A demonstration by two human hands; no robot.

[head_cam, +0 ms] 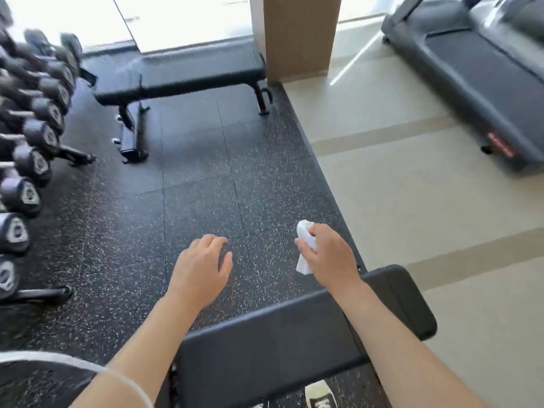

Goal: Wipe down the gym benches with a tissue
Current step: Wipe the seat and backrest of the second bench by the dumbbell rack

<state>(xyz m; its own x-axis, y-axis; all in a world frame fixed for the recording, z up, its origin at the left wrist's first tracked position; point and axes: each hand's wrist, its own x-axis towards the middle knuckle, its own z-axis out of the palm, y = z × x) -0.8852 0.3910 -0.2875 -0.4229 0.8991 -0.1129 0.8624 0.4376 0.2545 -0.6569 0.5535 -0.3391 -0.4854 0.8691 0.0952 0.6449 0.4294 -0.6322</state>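
A black padded gym bench (282, 340) runs across the bottom of the view, right under my forearms. My right hand (329, 257) is held above the floor just beyond that bench and grips a crumpled white tissue (304, 248). My left hand (203, 266) hovers beside it with the fingers loosely curled and nothing in them. A second black bench (188, 75) stands farther off at the upper left, in front of a bright window.
A rack of black dumbbells (32, 148) lines the left side. A treadmill (477, 75) stands on the beige floor at the upper right. A tan pillar (300, 36) rises behind the far bench. Speckled black rubber flooring (220, 187) lies between the benches. My shoe (321, 396) shows at the bottom.
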